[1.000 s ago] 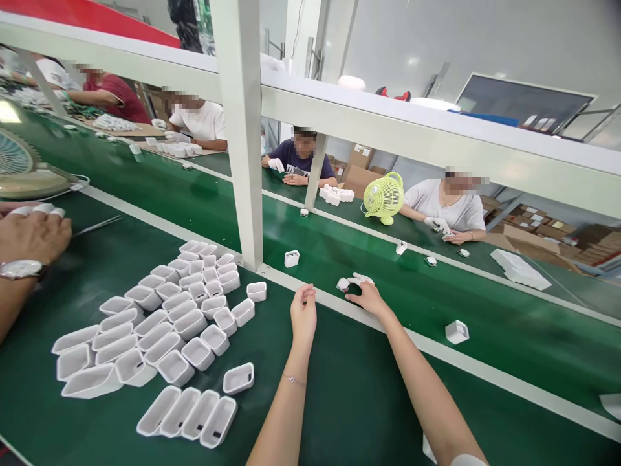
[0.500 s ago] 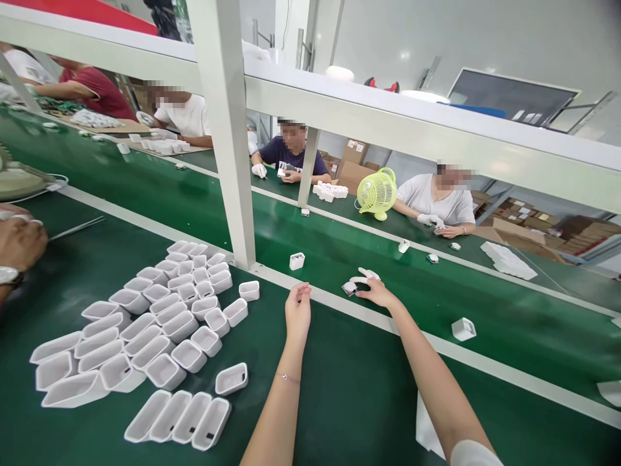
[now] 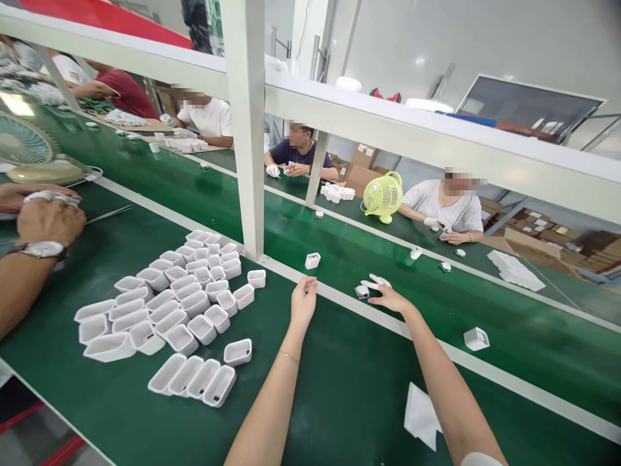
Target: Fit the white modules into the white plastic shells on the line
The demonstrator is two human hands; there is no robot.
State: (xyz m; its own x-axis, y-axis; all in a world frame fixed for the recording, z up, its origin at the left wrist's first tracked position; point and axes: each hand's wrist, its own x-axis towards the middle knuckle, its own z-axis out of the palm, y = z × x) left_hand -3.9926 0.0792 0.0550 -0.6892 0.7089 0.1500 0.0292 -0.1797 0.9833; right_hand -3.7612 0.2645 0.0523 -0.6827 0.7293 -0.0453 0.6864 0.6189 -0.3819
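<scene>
My left hand point(image 3: 304, 299) is closed at the near edge of the green belt, its fingers together and nothing visible in them. Just beyond its fingertips a small white box point(image 3: 313, 261) stands on the belt. My right hand point(image 3: 392, 298), with white covers on some fingers, is spread above the belt's pale edge strip. Beside its fingertips lies a small white part with a dark base point(image 3: 361, 292). Many open white trays point(image 3: 195, 303) are grouped on the green table to the left of my left hand.
A metal post point(image 3: 246, 142) rises beyond the trays. At the left are a person's hands point(image 3: 51, 217) and a fan point(image 3: 24, 139). White sheets point(image 3: 421, 414) lie near my right forearm. Another white box point(image 3: 476, 338) sits on the belt; people work across it near a green fan point(image 3: 383, 195).
The view has turned left, so most things appear farther right. More of the person's hands and the fan at left now shows. My hands keep nearly the same poses.
</scene>
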